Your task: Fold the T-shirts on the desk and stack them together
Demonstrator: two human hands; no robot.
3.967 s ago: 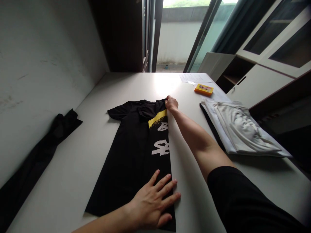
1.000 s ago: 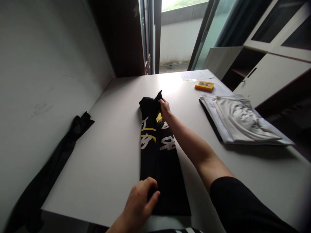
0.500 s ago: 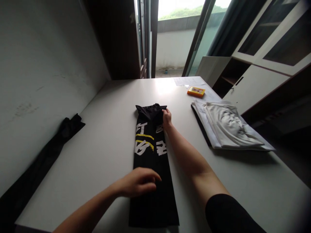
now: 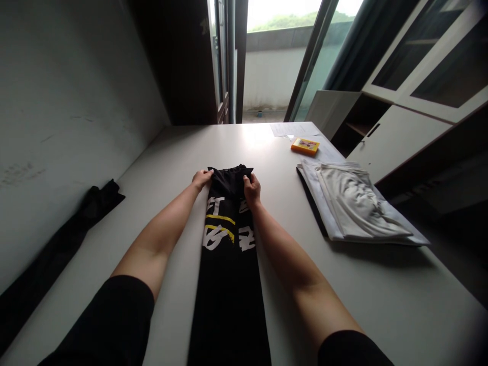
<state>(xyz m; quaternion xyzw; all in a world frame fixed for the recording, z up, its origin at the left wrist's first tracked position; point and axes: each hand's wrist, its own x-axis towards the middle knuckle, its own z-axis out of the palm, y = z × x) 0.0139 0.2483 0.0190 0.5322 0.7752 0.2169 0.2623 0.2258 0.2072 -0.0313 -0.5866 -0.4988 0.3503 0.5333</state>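
A black T-shirt (image 4: 229,284), folded into a long narrow strip, lies lengthwise on the white table in front of me. White lettering and yellow stripes show on its upper part. At the far end the fabric is gathered and slightly raised. My left hand (image 4: 203,178) pinches its far left corner between thumb and fingers. On the opposite side, my right hand (image 4: 252,189) is closed on the far right edge. The near end of the strip runs out of the picture at the bottom.
Folded white and grey clothes (image 4: 354,203) are stacked at the right, over something black. Behind them sit an orange-yellow box (image 4: 305,146) and some papers (image 4: 295,129). Another black garment (image 4: 68,249) lies along the wall at left. An open cabinet (image 4: 358,124) stands beyond the table's right edge.
My left hand has moved from above the shirt's middle to its far left corner and taken hold there. The shirt has shifted slightly left and nearer. My right hand keeps its grip.
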